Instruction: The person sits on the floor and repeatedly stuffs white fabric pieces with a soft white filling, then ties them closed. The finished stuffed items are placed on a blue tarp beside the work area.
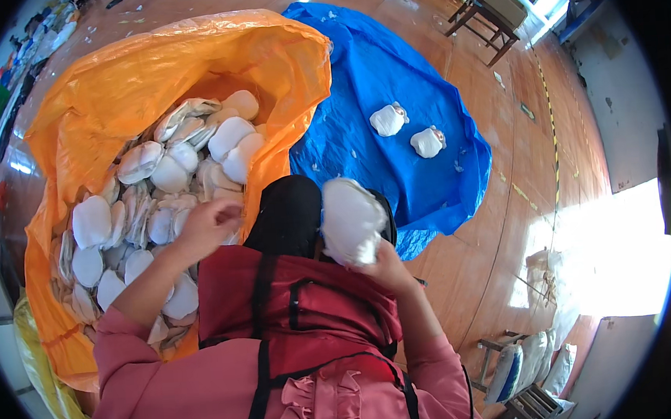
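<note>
My right hand [385, 268] grips a stack of white oval fabric pads [351, 220] by its lower end, holding it over my right knee. My left hand [210, 229] is at the inner right side of a large orange plastic bag [111, 62]. Its fingers are loosely bent and a little apart, with nothing plainly in them. Many loose white and beige oval pads [168, 174] fill the bag, some in stacked bunches, just below and beyond that hand. Two white tied bundles [388, 119] [428, 142] lie on a blue plastic sheet [338, 125] ahead to the right.
A wooden chair [489, 16] stands at the far right on the reddish floor [496, 192]. Stuffed white sacks [533, 359] and a low rack [536, 405] are at the lower right. A yellow bag [41, 366] lies beside the orange one. My knees [286, 212] lie between bag and sheet.
</note>
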A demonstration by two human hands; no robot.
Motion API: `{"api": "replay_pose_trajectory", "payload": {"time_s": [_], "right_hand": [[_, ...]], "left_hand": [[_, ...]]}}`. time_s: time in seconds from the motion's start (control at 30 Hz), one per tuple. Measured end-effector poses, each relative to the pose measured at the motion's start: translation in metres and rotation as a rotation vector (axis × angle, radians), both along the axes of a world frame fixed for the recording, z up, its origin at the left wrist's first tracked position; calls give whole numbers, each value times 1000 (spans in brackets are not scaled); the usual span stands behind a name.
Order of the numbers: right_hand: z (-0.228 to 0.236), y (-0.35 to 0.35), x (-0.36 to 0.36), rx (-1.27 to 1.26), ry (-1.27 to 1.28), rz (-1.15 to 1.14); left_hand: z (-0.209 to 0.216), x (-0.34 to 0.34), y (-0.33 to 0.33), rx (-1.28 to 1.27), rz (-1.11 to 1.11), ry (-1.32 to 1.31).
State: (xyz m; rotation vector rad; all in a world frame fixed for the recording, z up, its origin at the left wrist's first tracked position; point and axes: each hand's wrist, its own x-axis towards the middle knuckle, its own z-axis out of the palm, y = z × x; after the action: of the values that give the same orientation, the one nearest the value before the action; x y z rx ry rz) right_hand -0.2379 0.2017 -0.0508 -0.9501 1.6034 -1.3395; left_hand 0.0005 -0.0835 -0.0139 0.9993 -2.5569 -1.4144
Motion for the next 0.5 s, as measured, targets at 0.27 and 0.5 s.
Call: {"api": "replay_pose_trajectory", "payload": {"time_s": [0.27, 0.5], "right_hand": [[-25, -78, 41, 272, 648, 0], [-33, -69, 40, -26, 471, 25]], "left_hand": [[-31, -67, 94, 422, 253, 274], [-78, -79, 90, 575, 580, 532]]}}
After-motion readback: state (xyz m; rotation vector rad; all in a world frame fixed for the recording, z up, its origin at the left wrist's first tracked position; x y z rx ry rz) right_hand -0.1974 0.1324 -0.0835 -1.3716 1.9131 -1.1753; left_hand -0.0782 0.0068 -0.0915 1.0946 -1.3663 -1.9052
